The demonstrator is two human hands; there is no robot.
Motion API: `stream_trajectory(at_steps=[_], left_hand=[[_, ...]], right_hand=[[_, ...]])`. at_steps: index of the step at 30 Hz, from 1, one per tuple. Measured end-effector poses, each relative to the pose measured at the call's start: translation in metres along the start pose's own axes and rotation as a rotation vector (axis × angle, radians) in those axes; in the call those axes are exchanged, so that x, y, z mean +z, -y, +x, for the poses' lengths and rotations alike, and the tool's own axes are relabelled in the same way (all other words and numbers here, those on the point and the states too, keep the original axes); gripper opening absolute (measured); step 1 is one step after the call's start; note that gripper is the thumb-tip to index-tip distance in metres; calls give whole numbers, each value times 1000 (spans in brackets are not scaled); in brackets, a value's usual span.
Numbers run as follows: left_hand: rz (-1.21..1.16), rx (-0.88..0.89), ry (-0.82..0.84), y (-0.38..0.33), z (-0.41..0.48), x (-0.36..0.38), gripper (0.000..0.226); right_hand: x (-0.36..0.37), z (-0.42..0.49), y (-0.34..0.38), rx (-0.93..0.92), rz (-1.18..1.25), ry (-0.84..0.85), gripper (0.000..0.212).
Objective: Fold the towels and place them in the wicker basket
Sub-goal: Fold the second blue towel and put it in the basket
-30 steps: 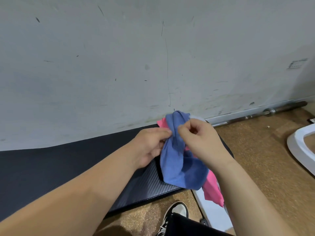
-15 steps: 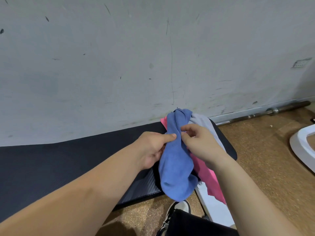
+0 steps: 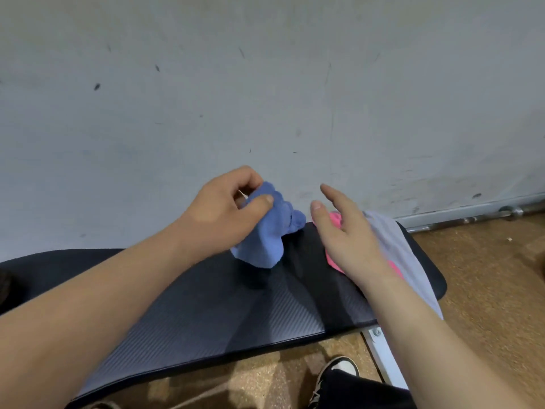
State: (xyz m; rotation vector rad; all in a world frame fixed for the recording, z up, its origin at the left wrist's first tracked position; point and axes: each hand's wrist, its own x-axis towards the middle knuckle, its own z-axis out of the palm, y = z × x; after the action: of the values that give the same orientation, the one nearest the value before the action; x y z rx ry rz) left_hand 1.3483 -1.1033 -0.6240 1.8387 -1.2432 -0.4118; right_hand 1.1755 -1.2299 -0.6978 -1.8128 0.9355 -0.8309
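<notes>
A big grey wall [image 3: 265,84] with small dark marks fills the top. Under it lies a long black mat [image 3: 236,314] that goes from left to right. The brown floor [image 3: 486,290] shows on the right and at the bottom.

A grey towel [image 3: 398,252] lies on the right end of the mat. It is long and thin. Its long way goes from the wall side toward the person, and its near end hangs over the front edge of the mat. A pink towel [image 3: 334,218] lies just beside it on the left. It points the same way, and most of it is hidden.

The blue towel [image 3: 271,231] is bunched up in a lump above the middle of the mat. Its long way goes up and down, and the loose end points down at the mat. I cannot tell if it touches the mat.

The left hand [image 3: 224,211] grips the top of the blue towel, with fingers and thumb curled around it. The right hand [image 3: 348,237] is over the pink towel. Its fingers are straight and spread, and it holds nothing. I cannot tell if it touches the pink towel.

A metal bar [image 3: 472,219] lies on the floor by the wall. A black and white shoe [image 3: 339,370] is on the floor at the bottom.
</notes>
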Motion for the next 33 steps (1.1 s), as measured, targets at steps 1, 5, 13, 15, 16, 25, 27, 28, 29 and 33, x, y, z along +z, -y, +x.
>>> stream_trajectory(at_steps=[1,5,13,15,16,25,27,28,29,33], left_hand=[[57,46,90,0,-8,-13,4],[172,123,256,23,-43,-50,9],[297,32,175,53,-89,-116,17],[313,-42,214,58,-96,-125,18],[293,-85,245,61,-99,-129,17],[153,-191,99,81,-108,-142,13],[58,-181,16,79,-109,-139,14],[28,-172,-8,77,-109,-137,13],[9,-163,-23,75,-110,-136,12],[47,-123,-114,66,-110,-134,15]], right_hand=[[12,-6,13,-35,55,97,47],[55,-22,54,-152,186,531,50],[111,-42,86,-156,27,794,12],[117,-45,94,-277,-130,739,13],[120,-47,98,-331,-166,705,14],[128,-43,95,-254,-34,813,21],[125,-44,98,-161,118,940,32],[123,-45,100,-120,187,1016,40],[121,-45,101,-84,234,1081,47],[121,-50,102,-110,257,894,22]])
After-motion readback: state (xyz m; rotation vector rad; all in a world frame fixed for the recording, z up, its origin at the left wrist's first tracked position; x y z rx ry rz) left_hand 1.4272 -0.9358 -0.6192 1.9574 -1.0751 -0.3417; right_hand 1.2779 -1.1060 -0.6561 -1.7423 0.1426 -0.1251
